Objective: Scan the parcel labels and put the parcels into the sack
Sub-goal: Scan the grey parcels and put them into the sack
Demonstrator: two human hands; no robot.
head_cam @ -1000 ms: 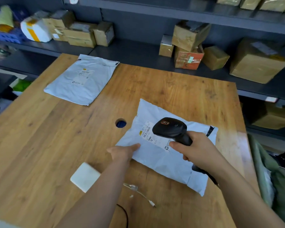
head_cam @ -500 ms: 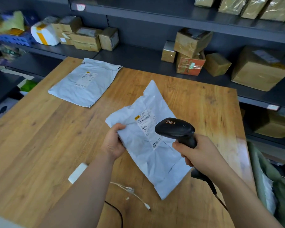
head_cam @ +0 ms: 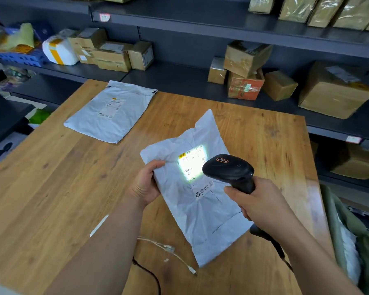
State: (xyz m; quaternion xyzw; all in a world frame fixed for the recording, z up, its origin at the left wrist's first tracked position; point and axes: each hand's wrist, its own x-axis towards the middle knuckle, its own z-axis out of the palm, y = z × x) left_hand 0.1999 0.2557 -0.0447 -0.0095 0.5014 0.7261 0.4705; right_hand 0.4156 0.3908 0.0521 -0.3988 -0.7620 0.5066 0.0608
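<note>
My left hand (head_cam: 147, 184) grips the left edge of a grey plastic mailer parcel (head_cam: 196, 209) and holds it tilted up off the wooden table (head_cam: 51, 188). My right hand (head_cam: 262, 205) grips a black handheld scanner (head_cam: 230, 170) pointed at the parcel's label (head_cam: 192, 162), which is lit by a bright white patch of scanner light. A second grey mailer parcel (head_cam: 113, 111) lies flat at the table's far left, label up. The green sack (head_cam: 354, 241) stands open beside the table's right edge, with something white inside.
A white cable (head_cam: 170, 252) and a black cable (head_cam: 149, 275) lie on the table near me. A white flat object (head_cam: 99, 225) peeks out from behind my left forearm. Dark shelves behind the table carry several cardboard boxes (head_cam: 332, 90).
My left hand went from resting on the flat parcel to gripping its edge and lifting it. The scanner light has come on over the label.
</note>
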